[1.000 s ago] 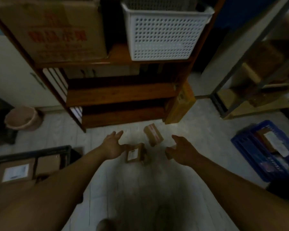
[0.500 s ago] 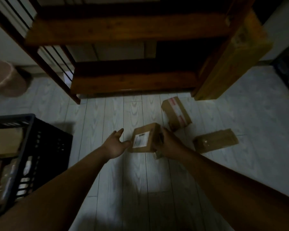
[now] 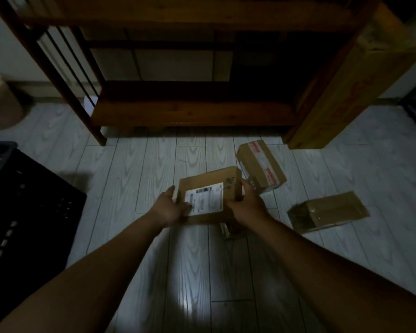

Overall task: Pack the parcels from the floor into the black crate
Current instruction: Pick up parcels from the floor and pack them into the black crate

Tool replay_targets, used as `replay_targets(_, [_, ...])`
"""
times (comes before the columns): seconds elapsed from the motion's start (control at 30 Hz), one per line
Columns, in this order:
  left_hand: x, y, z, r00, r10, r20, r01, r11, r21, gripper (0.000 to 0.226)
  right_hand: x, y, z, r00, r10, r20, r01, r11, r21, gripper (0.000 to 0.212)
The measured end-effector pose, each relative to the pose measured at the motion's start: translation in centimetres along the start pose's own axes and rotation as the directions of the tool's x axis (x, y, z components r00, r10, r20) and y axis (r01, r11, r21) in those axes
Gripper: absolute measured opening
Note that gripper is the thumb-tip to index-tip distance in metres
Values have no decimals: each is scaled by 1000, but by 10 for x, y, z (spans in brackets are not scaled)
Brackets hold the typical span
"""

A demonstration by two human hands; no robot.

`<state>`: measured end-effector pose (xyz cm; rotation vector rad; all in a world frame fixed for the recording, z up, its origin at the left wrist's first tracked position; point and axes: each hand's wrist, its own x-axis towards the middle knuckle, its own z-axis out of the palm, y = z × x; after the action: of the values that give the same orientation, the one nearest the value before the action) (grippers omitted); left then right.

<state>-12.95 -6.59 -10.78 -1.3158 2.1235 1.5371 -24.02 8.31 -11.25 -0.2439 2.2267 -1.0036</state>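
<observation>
Item in hand: one labelled parcel (image 3: 210,188), brown card with a white barcode slip facing up, held over the middle of the floor (image 3: 154,164). Change noted: a second ago both hands were spread and empty above it; half a second ago only the right had reached it; now the left hand (image 3: 171,207) grips its left edge with the thumb on the slip, and the right hand (image 3: 246,205) is clamped on its right edge. Whether it is fully clear of the floor cannot be told. Judged meaning: the pick-up is secured, and the carry to the black crate (image 3: 34,212), at the floor's left edge, comes next. Count of parcels in view: three. That is one held and two lying on the floor to the right: a red-taped parcel (image 3: 261,164) just beyond the right hand, and a flat taped parcel (image 3: 329,212) further right. A small scrap (image 3: 229,230) under the held parcel is unidentified. Crates: one, contents unseen. Also present: one wooden shelf (image 3: 192,114), one tall carton (image 3: 353,92) leaning at its right post, one pink bin (image 3: 0,104).
</observation>
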Motion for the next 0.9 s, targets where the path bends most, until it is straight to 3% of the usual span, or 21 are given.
replay_targets(0.07, [-21, 12, -25, 998, -54, -9, 53, 992, -116, 85, -26, -28, -26, 999, 1, 51, -5, 996, 86, 57])
replay_targets(0.23, [-107, 79, -99, 998, -57, -33, 48, 972, -231, 67, -105, -127, -98, 996, 35, 76, -46, 989, 140, 59])
replay_targets(0.53, [-294, 237, -262, 994, 60, -90, -77, 978, -193, 56, -269, -329, -197, 996, -80, 38, 79, 997, 18, 45])
replay_targets(0.63, [-354, 279, -314, 982, 136, -133, -154, 979, -132, 58, -320, -391, -218, 989, -140, 37, 140, 990, 12, 52])
replay_targets(0.73, [-404, 305, -354, 964, 188, -189, -213, 970, -120, 59, -358, -436, -232, 977, -208, 43, 209, 977, -39, 62])
replay_targets(0.9, [-474, 302, -398, 944, 185, -274, -230, 963, -143, 57, -404, -482, -227, 949, -300, 97, 307, 949, -69, 61])
